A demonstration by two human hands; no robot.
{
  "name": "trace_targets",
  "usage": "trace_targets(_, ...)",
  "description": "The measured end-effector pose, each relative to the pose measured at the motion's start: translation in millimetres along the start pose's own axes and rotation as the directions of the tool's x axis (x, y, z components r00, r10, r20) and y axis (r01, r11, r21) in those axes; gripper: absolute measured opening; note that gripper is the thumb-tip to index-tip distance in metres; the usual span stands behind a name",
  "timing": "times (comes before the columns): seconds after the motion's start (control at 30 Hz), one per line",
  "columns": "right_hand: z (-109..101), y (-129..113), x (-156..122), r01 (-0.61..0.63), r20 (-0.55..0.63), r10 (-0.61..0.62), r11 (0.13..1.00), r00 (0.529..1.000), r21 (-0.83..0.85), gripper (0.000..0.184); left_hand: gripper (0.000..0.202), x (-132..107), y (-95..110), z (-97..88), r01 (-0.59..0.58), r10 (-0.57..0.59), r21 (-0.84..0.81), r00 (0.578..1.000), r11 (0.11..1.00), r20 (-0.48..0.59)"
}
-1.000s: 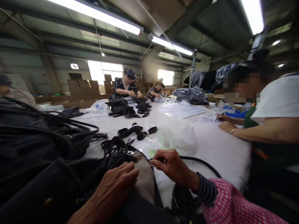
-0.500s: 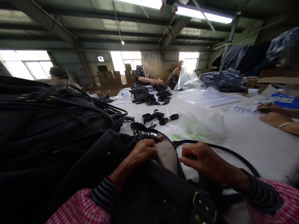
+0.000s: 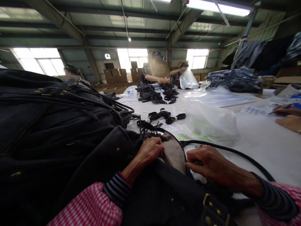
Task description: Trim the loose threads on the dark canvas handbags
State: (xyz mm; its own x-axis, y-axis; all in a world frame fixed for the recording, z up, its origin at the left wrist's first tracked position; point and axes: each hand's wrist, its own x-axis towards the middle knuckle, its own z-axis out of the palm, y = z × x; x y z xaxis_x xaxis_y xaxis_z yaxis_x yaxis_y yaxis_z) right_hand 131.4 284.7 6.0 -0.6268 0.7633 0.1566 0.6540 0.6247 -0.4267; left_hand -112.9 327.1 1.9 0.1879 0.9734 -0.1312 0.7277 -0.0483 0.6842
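A black bag (image 3: pixel 160 188) with a beige lining (image 3: pixel 175 149) and brass-coloured buckle (image 3: pixel 215 208) lies open in front of me. My left hand (image 3: pixel 150 150) is closed on the edge of its opening, fingertips partly hidden by fabric. My right hand (image 3: pixel 207 161) is just right of the lining, fingers curled and thumb against them. Something small and dark shows inside that fist, too covered to name. A thin pale line, like a thread, stretches between the two hands. Behind my right hand curves a black bag handle (image 3: pixel 230 150).
A large pile of black bags (image 3: pixel 58 116) fills the left. Bundled black straps (image 3: pixel 162 116), a crumpled clear plastic bag (image 3: pixel 211 121) and a heap of dark straps (image 3: pixel 160 94) lie on the white table (image 3: pixel 265 147). A co-worker's hand (image 3: pixel 289 122) holds a pen at right.
The view has swung slightly left, so everything appears shifted right. Both my hands keep nearly the same places on and beside the bag. The thin line between them now shows.
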Motion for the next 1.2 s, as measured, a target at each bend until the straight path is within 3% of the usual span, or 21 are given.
trace_targets(1.2,-4.7,-2.1,7.1,-0.017,0.032,0.018,0.999,0.999,-0.044,0.034,0.009,-0.1,1.9,1.4,-0.019,0.020,0.067,1.000,0.998,-0.010)
